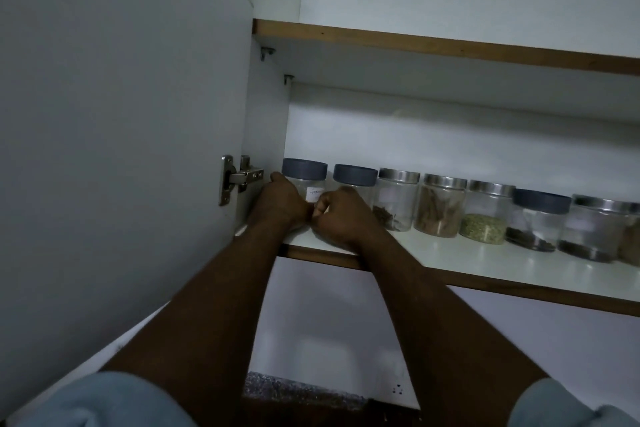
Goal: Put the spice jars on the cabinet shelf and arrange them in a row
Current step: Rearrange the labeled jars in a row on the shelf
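Beside the hinge [239, 178], left hand [281, 199] grips the end jar [304, 173], right hand [341, 217] its neighbour [355, 175] — other jars [440, 208] crowd alongside.

The bare left forearm [214, 305] and right forearm [433, 315] were stretched forward and upward, converging. The left hand [282, 201] and right hand [341, 218] were held touching, backs turned to the camera, fingers curled away, their grasp hidden.

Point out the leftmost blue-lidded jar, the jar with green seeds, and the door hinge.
leftmost blue-lidded jar [304, 168], head view, on its lid
jar with green seeds [485, 215], head view, on its glass body
door hinge [242, 177], head view, on the metal arm
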Demonstrator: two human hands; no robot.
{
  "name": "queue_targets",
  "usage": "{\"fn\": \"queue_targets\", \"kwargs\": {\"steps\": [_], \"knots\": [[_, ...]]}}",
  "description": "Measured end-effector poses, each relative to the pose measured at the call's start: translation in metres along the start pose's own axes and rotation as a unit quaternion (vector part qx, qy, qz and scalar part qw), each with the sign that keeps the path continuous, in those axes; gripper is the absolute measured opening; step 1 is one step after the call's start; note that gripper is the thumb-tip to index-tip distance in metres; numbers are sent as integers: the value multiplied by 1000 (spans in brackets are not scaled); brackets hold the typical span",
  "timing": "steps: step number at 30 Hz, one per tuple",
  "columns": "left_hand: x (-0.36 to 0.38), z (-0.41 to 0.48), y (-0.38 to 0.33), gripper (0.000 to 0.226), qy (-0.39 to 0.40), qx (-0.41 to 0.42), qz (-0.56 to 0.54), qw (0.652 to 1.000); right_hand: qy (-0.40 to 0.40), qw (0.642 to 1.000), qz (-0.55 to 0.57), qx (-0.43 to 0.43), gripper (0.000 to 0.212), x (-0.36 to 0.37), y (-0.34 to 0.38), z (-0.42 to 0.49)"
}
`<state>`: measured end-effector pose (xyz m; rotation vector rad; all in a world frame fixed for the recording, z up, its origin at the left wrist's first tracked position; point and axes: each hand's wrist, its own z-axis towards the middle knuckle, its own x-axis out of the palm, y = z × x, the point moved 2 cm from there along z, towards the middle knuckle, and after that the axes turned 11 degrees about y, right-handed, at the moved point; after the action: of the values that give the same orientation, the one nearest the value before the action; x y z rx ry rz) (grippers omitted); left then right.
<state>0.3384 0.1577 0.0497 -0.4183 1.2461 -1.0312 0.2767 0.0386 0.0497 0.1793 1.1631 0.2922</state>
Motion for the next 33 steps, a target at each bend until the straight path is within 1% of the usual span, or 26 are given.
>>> {"fn": "queue_targets", "kwargs": {"steps": [2, 4, 6, 8, 10, 12, 16, 20, 25, 27, 33], "knots": [[-1, 1, 1, 84, 13, -11, -14, 1000, -19, 1000, 9, 4, 10, -1, -4, -1], [-2, 2, 2, 81, 18, -16, -10, 1000, -47, 998, 51, 12, 9, -3, -8, -1], [-1, 2, 2, 71, 19, -11, -1, 1000, -58, 996, 59, 15, 11, -3, -10, 1], [-1, 1, 2, 56, 12, 5, -6, 1000, -37, 999, 28, 12, 13, 0, -9, 4], [-2, -1, 2, 43, 3, 15, 1, 1000, -9, 1000, 20, 9, 14, 3, -7, 7], [-3, -2, 3, 38, -7, 14, 16, 1000, 7, 999, 39, 10, 14, 4, -8, 10], [-5, -5, 1, 29, -35, 2, 57, 998, 10, 998, 58, 15, 7, 4, -10, 11], [-5, -8, -2, 29, -36, -7, 102, 994, 14, 998, 60, 10, 6, 4, -9, 11], [-5, -16, -5, 28, -55, -11, 142, 988, 41, 999, 15, -14, 19, 5, -4, 12], [-5, -19, -7, 28, -59, -10, 162, 985, 49, 999, 16, -11, 17, 5, -4, 13], [-4, -16, -6, 33, -19, -13, 152, 988, 53, 998, 1, -17, 13, 5, -5, 14]]}}
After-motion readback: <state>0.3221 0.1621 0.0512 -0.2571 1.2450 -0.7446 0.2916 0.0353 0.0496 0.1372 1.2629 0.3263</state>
